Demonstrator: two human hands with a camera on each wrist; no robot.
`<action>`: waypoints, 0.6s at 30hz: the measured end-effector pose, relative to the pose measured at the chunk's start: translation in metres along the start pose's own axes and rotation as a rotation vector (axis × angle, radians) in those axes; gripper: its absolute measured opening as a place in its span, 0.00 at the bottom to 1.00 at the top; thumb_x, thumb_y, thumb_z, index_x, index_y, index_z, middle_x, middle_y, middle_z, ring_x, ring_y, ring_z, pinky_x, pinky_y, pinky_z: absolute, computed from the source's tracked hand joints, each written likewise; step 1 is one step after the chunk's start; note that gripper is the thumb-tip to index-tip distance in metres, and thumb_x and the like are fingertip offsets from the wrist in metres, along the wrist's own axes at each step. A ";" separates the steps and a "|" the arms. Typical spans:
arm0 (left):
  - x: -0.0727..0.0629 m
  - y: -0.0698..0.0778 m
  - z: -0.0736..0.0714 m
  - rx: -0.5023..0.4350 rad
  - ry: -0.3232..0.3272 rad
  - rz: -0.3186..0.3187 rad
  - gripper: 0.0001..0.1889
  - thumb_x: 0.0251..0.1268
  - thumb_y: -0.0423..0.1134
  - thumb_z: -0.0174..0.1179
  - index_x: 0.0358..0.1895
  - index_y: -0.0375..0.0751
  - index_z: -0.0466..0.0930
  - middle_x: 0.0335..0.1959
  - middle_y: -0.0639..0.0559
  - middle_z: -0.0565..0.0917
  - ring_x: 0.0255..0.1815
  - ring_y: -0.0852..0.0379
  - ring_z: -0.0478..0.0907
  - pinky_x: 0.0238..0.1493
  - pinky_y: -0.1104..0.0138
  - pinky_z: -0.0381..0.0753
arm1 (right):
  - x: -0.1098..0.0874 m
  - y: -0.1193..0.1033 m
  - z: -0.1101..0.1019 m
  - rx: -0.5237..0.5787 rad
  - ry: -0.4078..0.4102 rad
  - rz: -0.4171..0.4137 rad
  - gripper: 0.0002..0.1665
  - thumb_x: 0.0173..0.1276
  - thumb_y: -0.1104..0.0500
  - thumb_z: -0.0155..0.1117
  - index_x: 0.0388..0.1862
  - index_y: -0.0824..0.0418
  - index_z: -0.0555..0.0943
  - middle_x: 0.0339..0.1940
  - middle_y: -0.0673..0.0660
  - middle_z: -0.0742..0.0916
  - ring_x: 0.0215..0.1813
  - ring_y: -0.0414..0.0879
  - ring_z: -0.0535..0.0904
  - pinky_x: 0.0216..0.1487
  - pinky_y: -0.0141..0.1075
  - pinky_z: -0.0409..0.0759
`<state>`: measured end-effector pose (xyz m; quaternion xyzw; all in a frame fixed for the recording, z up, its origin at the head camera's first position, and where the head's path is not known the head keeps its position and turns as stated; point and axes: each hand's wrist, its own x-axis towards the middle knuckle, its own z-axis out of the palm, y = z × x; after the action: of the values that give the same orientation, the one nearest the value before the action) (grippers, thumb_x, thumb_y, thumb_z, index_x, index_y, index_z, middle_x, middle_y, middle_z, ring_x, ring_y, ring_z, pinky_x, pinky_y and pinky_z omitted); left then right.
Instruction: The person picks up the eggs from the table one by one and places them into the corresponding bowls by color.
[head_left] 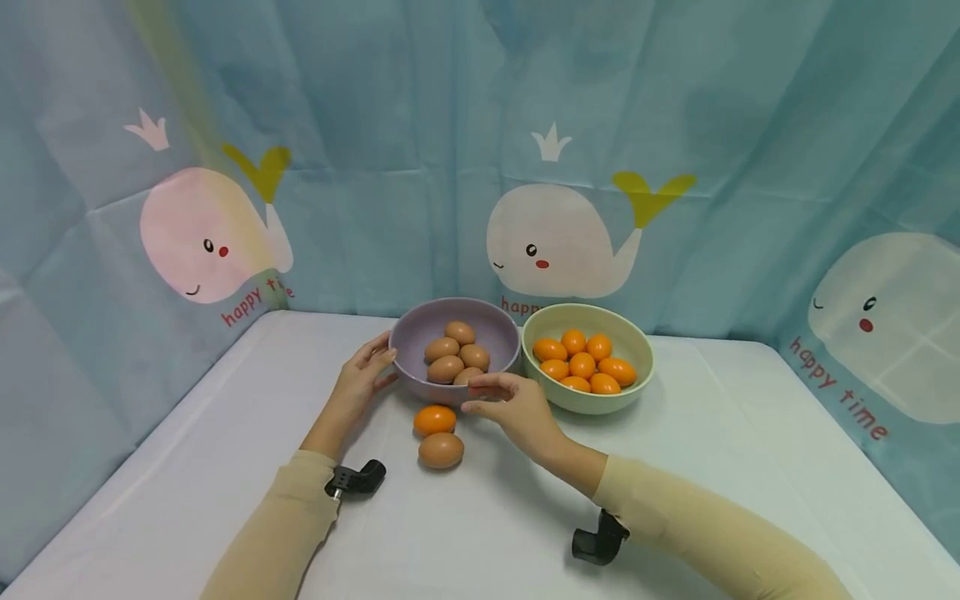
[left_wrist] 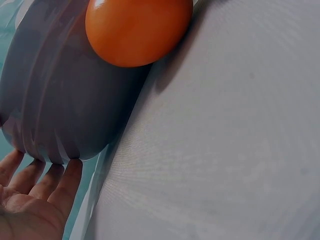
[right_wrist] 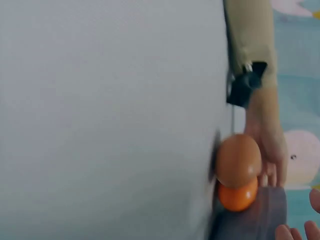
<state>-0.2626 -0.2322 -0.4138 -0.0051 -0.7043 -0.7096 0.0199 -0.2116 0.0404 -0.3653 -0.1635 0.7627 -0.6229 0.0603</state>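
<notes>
My left hand (head_left: 358, 379) touches the left side of a purple bowl (head_left: 495, 321) with extended fingertips; in the left wrist view its fingers (left_wrist: 70, 182) meet the bowl's outer wall. Several brown eggs (head_left: 444, 368) lie inside the bowl. At the bowl's front right, my right hand (head_left: 521, 412) has its thumb and fingers apart, fingertips right by the rim, with nothing between them. In front of the bowl, a glossy orange egg-shaped piece (head_left: 435, 420) lies on the table, and a brown egg (head_left: 441, 451) sits just nearer to me.
A pale green bowl (head_left: 588, 403) stands against the purple bowl's right side and holds several orange egg-shaped pieces (head_left: 582, 365). Both bowls stand near the back of the white table (head_left: 465, 542). A blue curtain (head_left: 390, 167) with whale prints hangs behind and at the sides.
</notes>
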 end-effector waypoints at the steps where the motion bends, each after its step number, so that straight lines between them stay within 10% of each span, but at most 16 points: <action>1: 0.000 0.000 0.000 0.004 0.002 0.000 0.32 0.78 0.45 0.50 0.79 0.42 0.53 0.80 0.46 0.58 0.78 0.49 0.60 0.74 0.51 0.68 | -0.002 0.002 0.001 -0.003 -0.007 0.005 0.22 0.60 0.61 0.75 0.53 0.65 0.84 0.52 0.63 0.88 0.57 0.51 0.83 0.53 0.31 0.84; 18: 0.000 0.000 0.000 0.017 0.005 0.004 0.32 0.78 0.45 0.51 0.79 0.44 0.54 0.80 0.47 0.59 0.77 0.49 0.61 0.73 0.51 0.69 | -0.018 0.025 0.020 -0.037 -0.109 0.097 0.23 0.57 0.60 0.77 0.50 0.69 0.83 0.47 0.64 0.89 0.49 0.48 0.87 0.48 0.33 0.87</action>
<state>-0.2621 -0.2319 -0.4137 -0.0045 -0.7103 -0.7035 0.0233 -0.1929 0.0319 -0.3963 -0.1609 0.7768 -0.5951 0.1288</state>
